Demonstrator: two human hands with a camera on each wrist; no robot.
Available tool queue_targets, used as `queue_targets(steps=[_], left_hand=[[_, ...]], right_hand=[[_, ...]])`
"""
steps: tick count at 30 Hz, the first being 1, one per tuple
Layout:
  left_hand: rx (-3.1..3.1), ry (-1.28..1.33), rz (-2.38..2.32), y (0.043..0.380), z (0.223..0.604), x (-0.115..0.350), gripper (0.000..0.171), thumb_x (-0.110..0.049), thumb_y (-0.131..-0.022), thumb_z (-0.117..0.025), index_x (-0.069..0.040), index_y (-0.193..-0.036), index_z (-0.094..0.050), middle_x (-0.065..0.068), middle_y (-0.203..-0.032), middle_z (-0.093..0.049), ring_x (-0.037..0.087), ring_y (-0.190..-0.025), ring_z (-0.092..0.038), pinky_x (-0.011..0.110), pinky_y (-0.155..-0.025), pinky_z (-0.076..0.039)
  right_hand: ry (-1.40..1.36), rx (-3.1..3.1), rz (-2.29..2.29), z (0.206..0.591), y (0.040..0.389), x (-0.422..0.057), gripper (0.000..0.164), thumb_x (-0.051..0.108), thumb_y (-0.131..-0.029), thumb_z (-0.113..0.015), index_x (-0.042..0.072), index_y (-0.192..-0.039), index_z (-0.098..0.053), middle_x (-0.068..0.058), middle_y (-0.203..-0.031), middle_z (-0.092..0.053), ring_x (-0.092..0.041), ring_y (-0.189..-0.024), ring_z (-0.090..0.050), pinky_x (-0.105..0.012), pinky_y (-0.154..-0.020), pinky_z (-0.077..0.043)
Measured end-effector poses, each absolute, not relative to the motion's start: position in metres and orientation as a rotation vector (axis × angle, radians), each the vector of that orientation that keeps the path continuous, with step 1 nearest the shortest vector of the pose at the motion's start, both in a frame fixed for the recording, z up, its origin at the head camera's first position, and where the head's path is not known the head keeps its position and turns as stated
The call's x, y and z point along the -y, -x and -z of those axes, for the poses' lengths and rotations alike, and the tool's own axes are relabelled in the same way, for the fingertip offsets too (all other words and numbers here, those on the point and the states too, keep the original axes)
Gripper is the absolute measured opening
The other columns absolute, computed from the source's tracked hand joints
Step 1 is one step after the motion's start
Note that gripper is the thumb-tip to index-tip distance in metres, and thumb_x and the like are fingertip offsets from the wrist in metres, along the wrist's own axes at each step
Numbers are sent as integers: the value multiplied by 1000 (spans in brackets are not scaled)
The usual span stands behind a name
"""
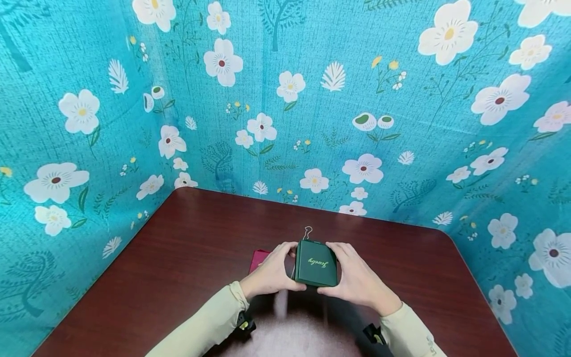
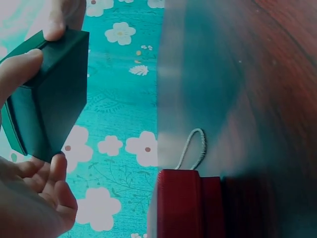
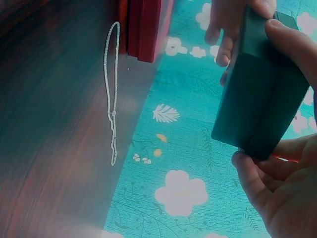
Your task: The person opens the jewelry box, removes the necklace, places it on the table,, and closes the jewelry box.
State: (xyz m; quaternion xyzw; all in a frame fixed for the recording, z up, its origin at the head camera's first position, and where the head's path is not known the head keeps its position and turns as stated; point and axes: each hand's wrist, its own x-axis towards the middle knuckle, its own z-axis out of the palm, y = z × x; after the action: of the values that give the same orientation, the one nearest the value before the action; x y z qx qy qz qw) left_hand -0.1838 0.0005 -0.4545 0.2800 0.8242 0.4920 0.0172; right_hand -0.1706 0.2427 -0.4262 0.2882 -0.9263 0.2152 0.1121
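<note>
A dark green jewelry box (image 1: 316, 265) with gold "Jewelry" lettering on its lid is held above the table, its lid closed. My left hand (image 1: 273, 271) grips its left side, thumb at the near edge and fingers at the far edge. The right hand (image 1: 357, 275) grips the opposite side in the same way. In the right wrist view the box's dark side (image 3: 262, 84) shows tilted between thumb and fingers. On the table below lies a silver chain (image 3: 113, 115), looped lengthwise; the box and hands cover part of it in the head view.
A red box (image 1: 257, 260) rests on the table beside the chain, partly hidden behind the left hand. The table (image 1: 178, 238) is dark reddish wood with rounded far corners. A blue floral cloth (image 1: 290, 124) hangs around its back and sides.
</note>
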Motion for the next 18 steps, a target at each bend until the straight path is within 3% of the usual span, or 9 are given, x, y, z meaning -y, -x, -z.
queue_targets(steps=[10,18], left_hand=[[-2514,-907,-1588,184,459,0,87,-30,-64,-87,-17,-134,-39,-5,-112,-46,26,-108,-46,46,-90,-44],[-2508,-949,-1598,183,461,-1,92,-37,-65,-85,-21,-141,-35,-7,-119,-46,20,-111,-43,47,-89,-45]], right_hand=[[-865,2781,-693,420,170,-245,96,51,-61,-84,10,-137,-42,2,-127,-46,-11,-112,-42,-34,-83,-50],[-876,2777,-696,417,168,-249,98,65,-64,-75,10,-137,-41,2,-128,-45,-10,-112,-41,-32,-82,-50]])
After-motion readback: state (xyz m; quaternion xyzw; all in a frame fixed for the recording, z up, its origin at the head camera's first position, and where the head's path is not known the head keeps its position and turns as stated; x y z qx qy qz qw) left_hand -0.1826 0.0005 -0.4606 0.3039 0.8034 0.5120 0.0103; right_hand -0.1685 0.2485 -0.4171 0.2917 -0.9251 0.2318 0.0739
